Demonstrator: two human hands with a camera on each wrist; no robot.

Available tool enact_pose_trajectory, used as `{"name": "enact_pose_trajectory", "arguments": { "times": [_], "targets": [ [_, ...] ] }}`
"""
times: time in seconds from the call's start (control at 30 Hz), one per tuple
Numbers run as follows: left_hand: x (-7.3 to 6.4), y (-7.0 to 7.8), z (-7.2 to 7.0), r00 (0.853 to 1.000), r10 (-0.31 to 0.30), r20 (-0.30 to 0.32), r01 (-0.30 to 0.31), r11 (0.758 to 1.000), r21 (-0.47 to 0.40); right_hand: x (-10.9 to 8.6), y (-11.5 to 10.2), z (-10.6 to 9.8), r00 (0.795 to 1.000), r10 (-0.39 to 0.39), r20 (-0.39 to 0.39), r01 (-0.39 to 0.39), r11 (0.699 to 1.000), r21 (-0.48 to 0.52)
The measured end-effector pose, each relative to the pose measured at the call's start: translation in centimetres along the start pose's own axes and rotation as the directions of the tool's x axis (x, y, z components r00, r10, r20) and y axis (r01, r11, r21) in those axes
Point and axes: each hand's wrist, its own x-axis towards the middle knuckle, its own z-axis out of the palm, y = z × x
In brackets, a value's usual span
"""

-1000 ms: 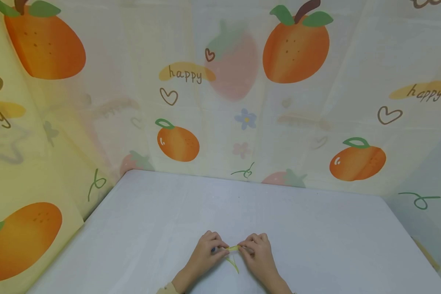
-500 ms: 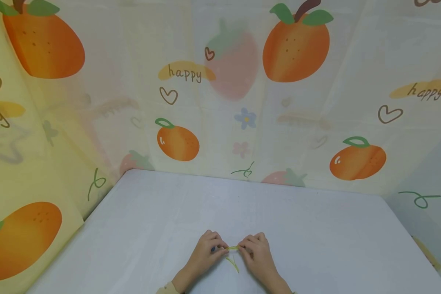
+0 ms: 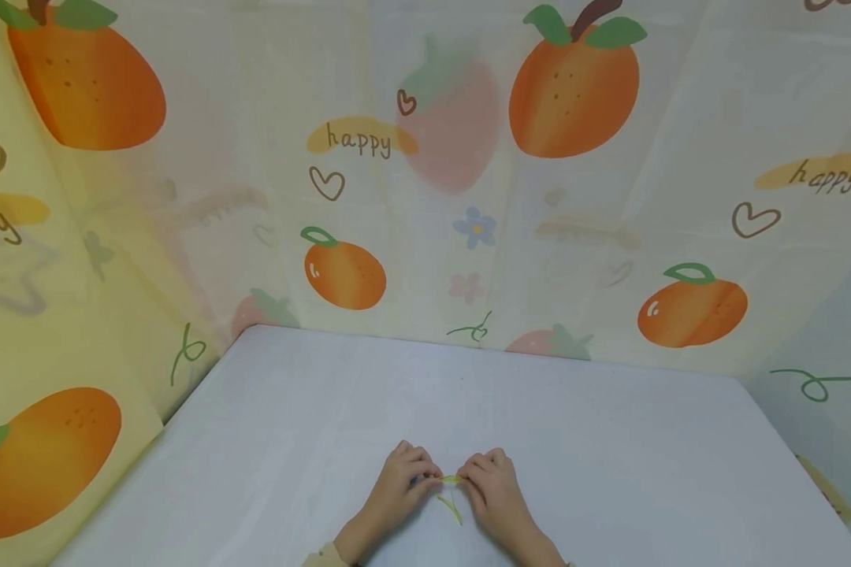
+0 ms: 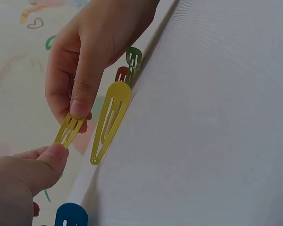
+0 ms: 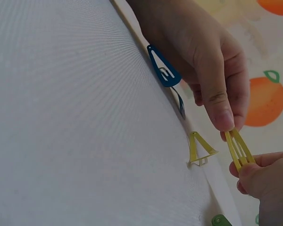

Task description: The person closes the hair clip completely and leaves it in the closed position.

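In the head view my left hand (image 3: 397, 484) and right hand (image 3: 495, 496) face each other above the table's near part. Each pinches one end of a small yellow snap hair clip (image 4: 69, 131), thumbs on top. Just below the hands a second yellow hair clip (image 4: 120, 88) lies on the table, its parts sprung apart in the right wrist view. Beside my left hand are blue hair clips (image 5: 172, 80), mostly hidden in the head view. Near my right hand lie a green hair clip (image 4: 134, 55) and a red one (image 4: 121, 74), partly covered.
A white table (image 3: 312, 394) spreads beyond the hands. Fruit-printed curtains (image 3: 454, 260) hang along its back and left side.
My right hand's fingers have shifted slightly left, and the held yellow hair clip has turned a little between the hands. The left hand stays nearly still.
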Motion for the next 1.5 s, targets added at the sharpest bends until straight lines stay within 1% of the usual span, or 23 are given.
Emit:
{"name": "enact_pose_trajectory", "arguments": {
  "times": [0.17, 0.3, 0.43, 0.7, 0.9, 0.97, 1.07, 1.17, 1.3, 1.37, 1.5],
  "targets": [
    [-0.02, -0.18, 0.2, 1.0, -0.004, -0.007, 0.004, 1.0, -0.022, 0.07, 0.16, 0.06, 0.999, -0.024, -0.049, 0.023, 1.0, -0.007],
    [0.0, -0.19, 0.25, 1.0, -0.01, -0.014, 0.009, 0.999, -0.04, 0.02, 0.36, 0.04, 0.997, -0.028, -0.072, 0.028, 1.0, 0.002],
    [0.03, -0.14, 0.19, 0.999, -0.036, -0.014, 0.036, 0.998, -0.051, 0.02, 0.38, -0.11, 0.996, -0.021, -0.089, 0.023, 0.999, 0.023],
    [-0.11, 0.06, 0.1, 0.995, -0.097, -0.013, 0.097, 0.995, -0.038, 0.0, 0.22, -0.17, 0.997, -0.009, -0.08, 0.011, 1.0, 0.027],
    [-0.14, 0.14, 0.13, 0.992, -0.124, -0.007, 0.124, 0.992, -0.031, -0.07, 0.24, -0.08, 0.998, 0.002, -0.056, 0.0, 1.0, 0.027],
    [-0.11, 0.22, 0.11, 0.993, -0.119, -0.009, 0.119, 0.993, -0.025, -0.13, 0.26, -0.04, 0.999, 0.008, -0.04, -0.007, 1.0, 0.019],
    [-0.1, 0.27, 0.08, 0.996, -0.089, -0.024, 0.089, 0.996, 0.003, -0.19, 0.23, 0.03, 1.0, 0.024, -0.007, -0.024, 1.0, 0.008],
    [-0.08, 0.21, 0.06, 0.998, -0.034, -0.053, 0.036, 0.998, 0.046, -0.26, 0.19, 0.08, 0.999, 0.043, 0.023, -0.043, 0.999, 0.002],
    [-0.03, 0.1, 0.03, 0.995, 0.029, -0.095, -0.02, 0.995, 0.097, -0.3, 0.14, 0.18, 0.997, 0.059, 0.041, -0.059, 0.998, 0.001],
    [0.01, 0.14, -0.01, 0.994, 0.035, -0.108, -0.024, 0.994, 0.103, -0.3, 0.11, 0.21, 0.997, 0.062, 0.047, -0.062, 0.998, 0.005],
    [0.07, 0.28, -0.12, 0.993, 0.023, -0.112, -0.012, 0.995, 0.095, -0.3, 0.08, 0.27, 0.997, 0.056, 0.049, -0.057, 0.998, 0.021]
  ]
}}
